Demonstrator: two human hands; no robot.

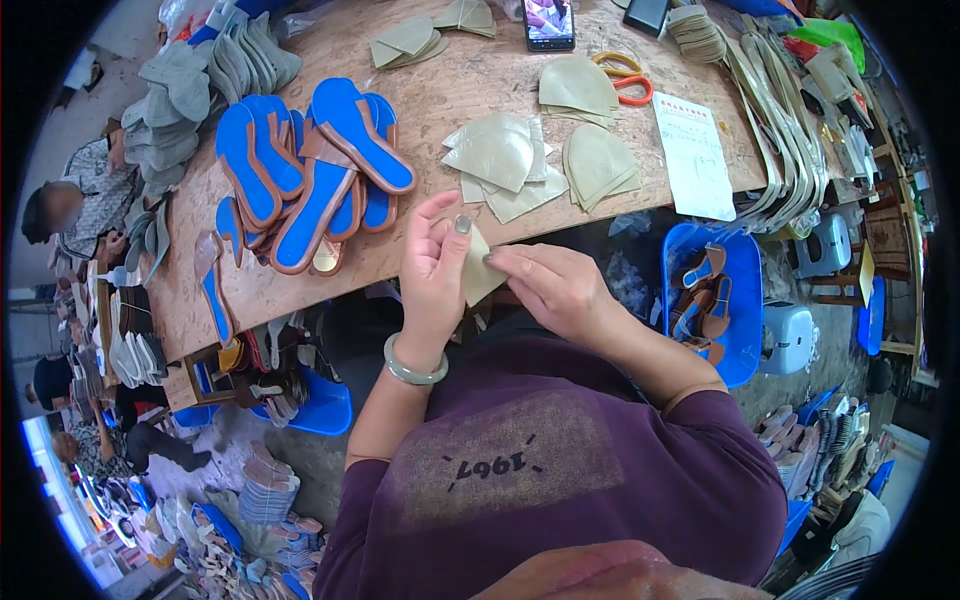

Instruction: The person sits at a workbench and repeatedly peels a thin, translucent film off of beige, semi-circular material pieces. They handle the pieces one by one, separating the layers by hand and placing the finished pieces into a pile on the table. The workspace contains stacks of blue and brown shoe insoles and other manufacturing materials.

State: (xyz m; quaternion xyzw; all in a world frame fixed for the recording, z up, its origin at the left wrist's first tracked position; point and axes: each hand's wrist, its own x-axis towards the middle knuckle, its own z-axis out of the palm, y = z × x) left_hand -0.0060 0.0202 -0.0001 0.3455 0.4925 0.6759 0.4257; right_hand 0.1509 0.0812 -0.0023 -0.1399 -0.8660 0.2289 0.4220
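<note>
The piece (482,279), a pale beige-green sheet, is between the two hands at the near edge of the surface (450,100), in front of the person's chest. Its visible part is longer than wide; the long axis runs roughly away from the person, with the narrower end toward the surface and the broader end toward the body. The broader end's edge slants, so its lowest corner lies on the left. Part of the outline is hidden by the hands.

The left hand (435,258) has its thumb upright along the piece's left side and its fingers bent; how the fingers meet the back of the piece is hidden. The right hand (556,288) pinches the right edge between thumb and forefinger, its other fingers curled in. A bracelet (415,375) circles the left wrist.

Just beyond the hands lie stacks (497,155) of similar sheets, some with rounded edges. Behind these are scissors (628,79) with orange and yellow handles, a phone (550,42), and, to the right, a white paper (693,160). Blue-topped soles (322,205) are heaped on the left. A blue tub (742,362) with more footwear parts stands right of the right hand.
</note>
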